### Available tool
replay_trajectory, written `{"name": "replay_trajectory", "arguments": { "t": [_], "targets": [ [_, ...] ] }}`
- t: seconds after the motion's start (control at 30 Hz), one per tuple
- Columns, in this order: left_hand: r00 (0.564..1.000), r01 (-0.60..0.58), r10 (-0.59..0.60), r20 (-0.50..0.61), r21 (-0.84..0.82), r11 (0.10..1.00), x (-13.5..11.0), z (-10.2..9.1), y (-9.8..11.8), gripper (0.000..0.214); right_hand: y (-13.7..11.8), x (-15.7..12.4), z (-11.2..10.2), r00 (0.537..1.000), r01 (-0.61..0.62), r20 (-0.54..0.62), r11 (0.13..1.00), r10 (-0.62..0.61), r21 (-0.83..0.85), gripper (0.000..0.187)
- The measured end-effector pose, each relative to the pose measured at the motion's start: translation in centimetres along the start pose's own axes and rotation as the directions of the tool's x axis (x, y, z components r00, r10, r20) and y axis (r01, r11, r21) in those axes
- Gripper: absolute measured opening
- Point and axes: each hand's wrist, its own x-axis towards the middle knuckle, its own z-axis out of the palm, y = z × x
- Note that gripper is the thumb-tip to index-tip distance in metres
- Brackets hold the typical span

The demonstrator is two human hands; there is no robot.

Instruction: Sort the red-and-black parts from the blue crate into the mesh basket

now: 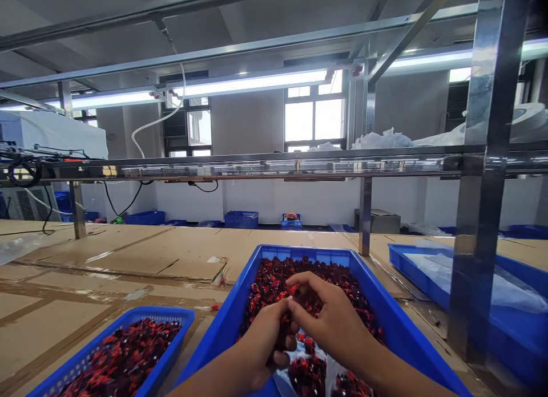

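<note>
Both hands meet over a large blue tub (394,314) holding many small glossy red-and-black pieces (274,277). Between the thumb and fingers of my right hand (331,317) is one small red-and-black piece (294,290). My left hand (265,343) is closed, its thumb and forefinger pinched against the right fingertips at that piece. Its other fingers curl underneath, and whatever lies in them is hidden. Below the hands, more pieces rest on whitish plastic at the tub's near end.
A blue basket (188,317) of similar pieces stands at the left. Right of the tub are a metal post (477,214) and a blue tray (396,254) with white plastic sheeting. A metal shelf rail (257,167) crosses above the cardboard-covered table (141,248).
</note>
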Motion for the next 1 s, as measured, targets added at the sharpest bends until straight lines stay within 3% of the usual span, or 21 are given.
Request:
{"name": "replay_trajectory", "arguments": {
  "t": [0.27, 0.57, 0.67, 0.73, 0.83, 0.9, 0.93, 1.0],
  "targets": [
    [0.996, -0.090, 0.094, -0.002, 0.262, 0.961, -0.8, 0.4, 0.2, 0.019, 0.1, -0.5, 0.1, 0.996, 0.092, 0.004, 0.974, -0.093, -0.208, 0.011],
    [0.979, -0.202, 0.197, 0.047, 0.317, 0.927, -0.7, 0.0, 0.6, 0.028, -0.2, -0.9, 0.7, 0.999, 0.050, 0.029, 0.984, -0.045, -0.174, 0.009],
    [0.982, -0.190, 0.186, 0.040, 0.272, 0.943, -0.5, -0.1, 0.8, 0.031, -0.1, -0.5, 0.7, 0.998, -0.061, 0.005, 0.997, 0.062, -0.042, 0.008],
    [0.986, -0.164, 0.162, 0.026, 0.235, 0.958, -0.4, -0.2, 0.9, 0.034, 0.2, -0.1, 0.7, 0.972, -0.235, 0.052, 0.948, 0.230, 0.214, 0.017],
    [0.993, -0.115, 0.119, -0.005, 0.201, 0.973, -0.2, -0.3, 0.9, 0.036, 1.1, 0.4, 0.4, 0.865, -0.496, 0.277, 0.626, 0.420, 0.601, 0.023],
    [0.995, -0.100, 0.103, -0.005, 0.182, 0.978, -0.1, -0.5, 0.9, 0.036, 1.7, 0.6, 0.4, 0.806, -0.581, 0.381, 0.478, 0.454, 0.659, 0.021],
    [0.995, -0.099, 0.101, -0.002, 0.170, 0.980, 0.0, -0.6, 0.8, 0.037, 1.9, 0.6, 0.4, 0.795, -0.599, 0.396, 0.491, 0.459, 0.633, 0.019],
    [0.995, -0.094, 0.095, -0.003, 0.150, 0.984, 0.0, -0.7, 0.6, 0.039, 2.0, 0.4, 0.5, 0.829, -0.559, 0.347, 0.667, 0.438, 0.494, 0.014]
  ]
}}
